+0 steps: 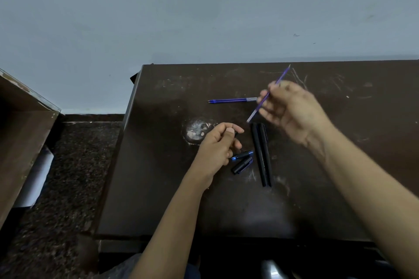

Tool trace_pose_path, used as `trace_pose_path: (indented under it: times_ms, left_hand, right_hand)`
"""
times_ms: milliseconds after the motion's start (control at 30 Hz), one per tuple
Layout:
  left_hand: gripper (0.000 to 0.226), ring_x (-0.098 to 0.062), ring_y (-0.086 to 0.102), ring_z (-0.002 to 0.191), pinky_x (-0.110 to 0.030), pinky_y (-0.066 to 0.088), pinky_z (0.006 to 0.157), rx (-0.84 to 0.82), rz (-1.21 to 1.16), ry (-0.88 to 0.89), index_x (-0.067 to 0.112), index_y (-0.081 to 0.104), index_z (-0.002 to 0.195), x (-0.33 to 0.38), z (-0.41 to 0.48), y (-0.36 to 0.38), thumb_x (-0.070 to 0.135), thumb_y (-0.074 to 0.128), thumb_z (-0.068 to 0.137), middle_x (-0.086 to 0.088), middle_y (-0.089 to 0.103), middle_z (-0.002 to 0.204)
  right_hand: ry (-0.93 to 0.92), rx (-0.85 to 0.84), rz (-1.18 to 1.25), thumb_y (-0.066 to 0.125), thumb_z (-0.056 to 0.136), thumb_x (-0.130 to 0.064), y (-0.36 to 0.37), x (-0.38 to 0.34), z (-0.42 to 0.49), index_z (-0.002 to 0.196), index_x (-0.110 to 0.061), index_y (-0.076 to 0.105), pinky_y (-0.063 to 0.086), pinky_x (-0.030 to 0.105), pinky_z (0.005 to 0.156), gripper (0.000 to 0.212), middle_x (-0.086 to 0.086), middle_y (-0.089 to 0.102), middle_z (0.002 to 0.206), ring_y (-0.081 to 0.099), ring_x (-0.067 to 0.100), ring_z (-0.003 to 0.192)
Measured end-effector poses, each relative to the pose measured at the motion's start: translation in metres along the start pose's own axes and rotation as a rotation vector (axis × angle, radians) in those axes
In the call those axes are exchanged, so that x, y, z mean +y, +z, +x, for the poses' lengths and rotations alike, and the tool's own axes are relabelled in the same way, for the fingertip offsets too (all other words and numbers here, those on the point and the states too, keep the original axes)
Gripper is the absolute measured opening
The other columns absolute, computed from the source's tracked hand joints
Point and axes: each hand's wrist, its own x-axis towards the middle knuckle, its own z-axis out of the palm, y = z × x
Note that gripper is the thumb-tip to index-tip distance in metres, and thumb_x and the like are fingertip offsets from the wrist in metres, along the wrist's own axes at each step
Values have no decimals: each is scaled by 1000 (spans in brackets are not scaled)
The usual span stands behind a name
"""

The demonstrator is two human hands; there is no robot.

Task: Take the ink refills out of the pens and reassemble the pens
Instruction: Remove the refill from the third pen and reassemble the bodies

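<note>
Right hand (288,106) pinching purple refill (282,76) above desk (158,188), left hand (215,147) curled round dark pen part (236,134), black barrels (258,154) lying between hands.

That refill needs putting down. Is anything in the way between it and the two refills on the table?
Nothing visible. The right hand pinches the refill over the right end of the two refills, with only bare table near them.

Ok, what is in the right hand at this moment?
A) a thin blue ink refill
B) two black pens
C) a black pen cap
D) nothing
A: the right hand pinches a thin blue ink refill above the table, while the two black pens lie on it.
</note>
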Motion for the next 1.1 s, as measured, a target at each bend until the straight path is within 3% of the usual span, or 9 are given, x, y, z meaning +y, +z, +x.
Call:
trace_pose_path:
  times_ms: [67, 167, 233, 300, 367, 533, 633, 967, 1100]
  left_hand:
    - [26, 0, 35, 45, -13, 28, 40, 69, -18, -1, 24, 63, 94, -1, 2, -1, 23, 38, 103, 8, 55, 65]
    - [26, 0, 35, 44, -13, 28, 39, 135, -52, -8, 24, 63, 94, -2, 4, -2, 23, 38, 103, 5, 55, 67]
    - [26, 0, 35, 42, -13, 28, 38, 150, -70, -12, 23, 63, 94, -3, 5, -2, 22, 39, 103, 4, 55, 67]
    - [25, 0, 35, 42, -13, 28, 38, 146, -80, -11, 22, 63, 95, -3, 5, -1, 22, 39, 103, 4, 55, 67]
    - [25, 0, 35, 42, -13, 27, 38, 141, -75, -11, 22, 63, 95, -3, 4, 2, 23, 39, 103, 4, 54, 67]
    - [26, 0, 35, 44, -13, 28, 38, 154, -74, -16, 25, 63, 93, -4, 7, -5, 24, 39, 103, 5, 55, 67]
    - [25, 0, 36, 43, -12, 28, 38, 156, -76, -20, 26, 63, 93, -3, 8, -6, 24, 40, 103, 5, 55, 67]
    - [25, 0, 34, 42, -13, 27, 38, 144, -76, -21, 23, 63, 95, -1, 6, -2, 23, 39, 103, 5, 54, 66]
    - [25, -1, 35, 43, -13, 28, 38, 148, -70, -25, 24, 63, 95, -1, 6, -3, 24, 39, 103, 6, 55, 66]
  right_hand:
    - [-223, 6, -228, 56, 91, -14, 4, -20, 17, 85, -20, 60, 53, 34, 74, 10, 1, 65, 78, 64, 15, 73]
    - [-542, -10, -840, 60, 86, -19, 12, -23, 42, 86, -23, 68, 46, 26, 71, 8, -7, 66, 76, 58, 4, 70]
    - [-572, -109, -1093, 64, 85, -18, 18, -8, 52, 91, -19, 72, 46, 22, 76, 10, -6, 70, 84, 61, 5, 78]
    - [-574, -174, -1208, 67, 82, -15, 19, 13, 59, 91, -16, 74, 49, 30, 88, 11, 0, 73, 90, 63, 14, 88]
    - [-562, -188, -1229, 69, 81, -15, 17, 31, 65, 89, -16, 74, 47, 37, 93, 10, 0, 73, 90, 61, 18, 95]
    - [-552, -143, -1257, 68, 81, -15, 22, 57, 76, 93, -14, 72, 37, 28, 89, 13, 1, 70, 91, 47, 22, 108]
    - [-561, -111, -1280, 68, 82, -16, 23, 57, 77, 96, -15, 71, 37, 32, 90, 15, 1, 69, 93, 41, 22, 110]
    - [-547, -96, -1296, 70, 80, -20, 30, 54, 88, 97, -17, 72, 38, 31, 87, 17, 1, 69, 94, 42, 22, 110]
    - [-568, -71, -1352, 72, 79, -24, 33, 52, 89, 107, -19, 69, 41, 40, 93, 29, 5, 66, 107, 44, 29, 113]
